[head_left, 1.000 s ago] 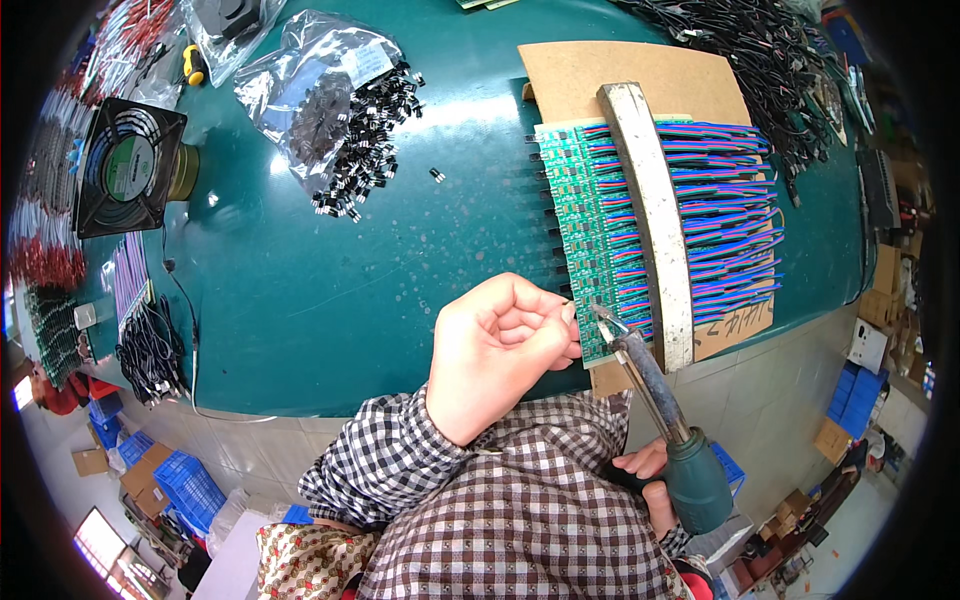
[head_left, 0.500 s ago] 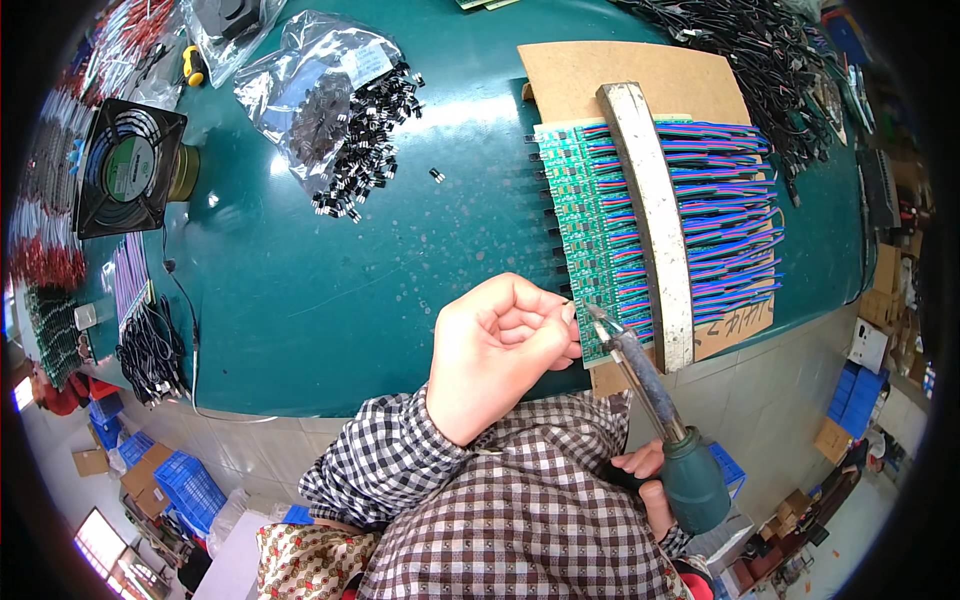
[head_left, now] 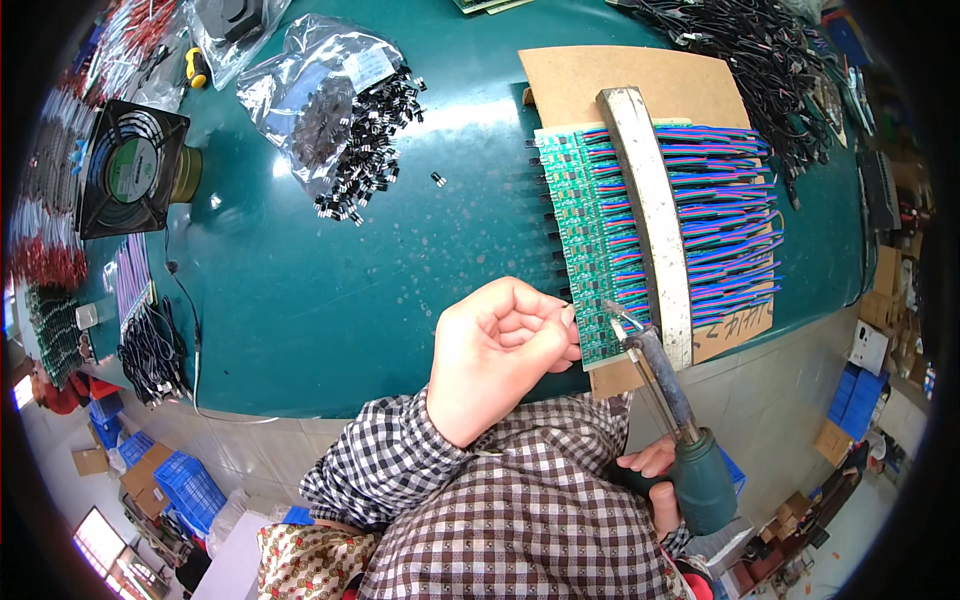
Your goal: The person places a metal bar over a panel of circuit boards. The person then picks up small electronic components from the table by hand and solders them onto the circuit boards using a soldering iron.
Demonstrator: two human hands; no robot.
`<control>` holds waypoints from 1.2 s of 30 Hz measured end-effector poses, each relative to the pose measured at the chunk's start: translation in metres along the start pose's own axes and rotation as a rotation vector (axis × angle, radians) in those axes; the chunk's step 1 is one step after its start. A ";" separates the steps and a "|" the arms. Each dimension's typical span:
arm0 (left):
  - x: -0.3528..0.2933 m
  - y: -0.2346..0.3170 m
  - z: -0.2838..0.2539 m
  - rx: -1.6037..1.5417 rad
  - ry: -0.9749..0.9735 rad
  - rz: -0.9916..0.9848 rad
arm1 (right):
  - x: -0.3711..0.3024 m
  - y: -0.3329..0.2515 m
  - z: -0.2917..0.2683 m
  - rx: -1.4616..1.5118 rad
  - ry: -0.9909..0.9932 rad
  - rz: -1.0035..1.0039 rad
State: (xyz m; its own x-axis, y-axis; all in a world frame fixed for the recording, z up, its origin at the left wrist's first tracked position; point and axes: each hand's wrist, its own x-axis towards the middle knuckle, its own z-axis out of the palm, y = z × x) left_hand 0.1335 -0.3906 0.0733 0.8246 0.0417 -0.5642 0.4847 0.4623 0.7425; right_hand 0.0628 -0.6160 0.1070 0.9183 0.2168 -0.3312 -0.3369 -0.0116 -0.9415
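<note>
My left hand [head_left: 500, 355] is closed in a pinch at the left edge of the green circuit boards [head_left: 580, 230]. What sits between its fingertips is too small to make out. My right hand [head_left: 655, 470], partly hidden, grips the soldering iron [head_left: 702, 480] by its dark green handle. The iron slants up and left, its tip over the near end of the boards, to the right of my left fingertips. Black connectors line the boards' far-left edge. Blue, red and black wires [head_left: 725, 230] run off to the right, under a worn metal bar [head_left: 655, 225].
The boards lie on brown cardboard [head_left: 640, 75]. Small black connectors [head_left: 365, 165] spill from a clear plastic bag [head_left: 305, 95]; one loose connector [head_left: 438, 179] lies apart. A fan [head_left: 133, 170] stands at left, near bundled cables [head_left: 150, 350]. Black cables [head_left: 750, 70] are heaped at far right.
The soldering iron has shifted right, its tip moving away from my left fingertips. My left hand keeps its pinch in nearly the same place.
</note>
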 end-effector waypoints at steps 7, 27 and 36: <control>-0.001 0.001 0.000 0.005 0.001 -0.004 | 0.013 -0.006 0.012 0.010 0.055 -0.085; 0.055 0.061 -0.057 1.169 0.242 0.669 | 0.052 -0.028 0.011 0.367 0.030 0.024; 0.032 0.053 -0.060 0.783 0.396 0.583 | 0.046 -0.017 0.004 0.440 0.090 -0.027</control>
State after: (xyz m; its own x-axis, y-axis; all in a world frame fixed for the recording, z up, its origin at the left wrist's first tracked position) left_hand 0.1682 -0.3121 0.0732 0.9051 0.4248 -0.0177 0.2134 -0.4178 0.8831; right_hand 0.1102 -0.6021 0.1080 0.9358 0.1257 -0.3295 -0.3513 0.4130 -0.8402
